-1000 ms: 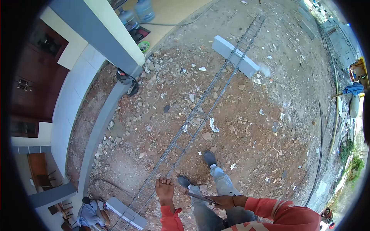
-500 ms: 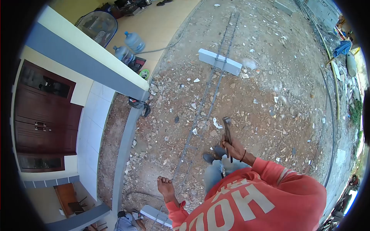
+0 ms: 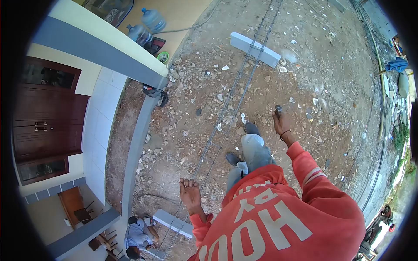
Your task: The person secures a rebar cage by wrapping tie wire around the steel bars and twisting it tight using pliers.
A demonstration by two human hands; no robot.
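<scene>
My left hand point(image 3: 190, 194) is raised at the lower middle, with its fingers curled beside a long steel rebar frame point(image 3: 212, 145); anything inside them is too small to make out. Further right, my right hand point(image 3: 281, 124) is wrapped round a dark metal hand tool point(image 3: 278, 108), whose rounded head points away from me. The frame runs diagonally over the rubble ground and rests across a grey block point(image 3: 237, 40) at the far end and another grey block point(image 3: 162, 216) at the near end.
A co-worker point(image 3: 138, 232) crouches at the lower left by the near block. A low grey kerb point(image 3: 133, 167) and a pillar point(image 3: 156, 79) stand left. Water bottles point(image 3: 153, 19) sit on the tiled floor. A dark cable point(image 3: 381, 139) lies right.
My right hand has swung forward and to the right with the tool. My left hand stays curled near the frame. My feet have moved apart since the previous frame, and the view has shifted.
</scene>
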